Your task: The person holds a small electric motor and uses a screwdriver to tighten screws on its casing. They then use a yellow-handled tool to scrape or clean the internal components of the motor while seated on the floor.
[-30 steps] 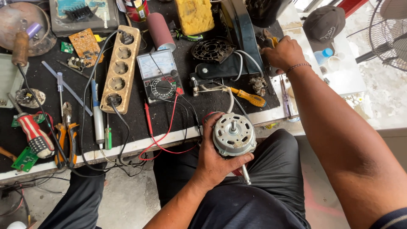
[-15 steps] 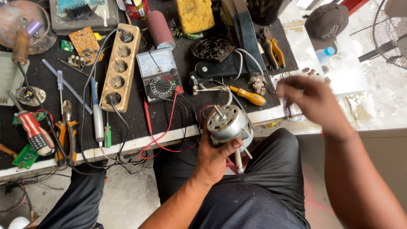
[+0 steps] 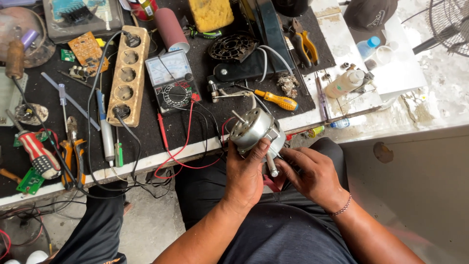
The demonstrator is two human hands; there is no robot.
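Left hand: gripping a round silver motor from below, thumb lying across its side; grip closed on the motor casing. Motor being held over the lap, just in front of the tabletop edge, tilted, w/ one shaft end pointing up-left and the other down-right.

Right hand: resting against the motor's lower right side, fingertips curling in near the lower shaft; grip narrow, touching motor; whether pinching anything small: cannot tell.

Lying on tabletop behind the motor: meter w/ dial, red lead wires trailing off the edge toward the lap. Sitting left of meter: wooden socket strip w/ black plug in. Lying right of meter: yellow-handled screwdriver. Resting farther back, right: orange-handled pliers. Standing at back, centre: yellow sponge block. Lying at far left: red-and-white handled tool, just beside a small green circuit board. Lying on white tabletop section, right: white plastic bottle, on its side. Sitting at top right: dark cap.
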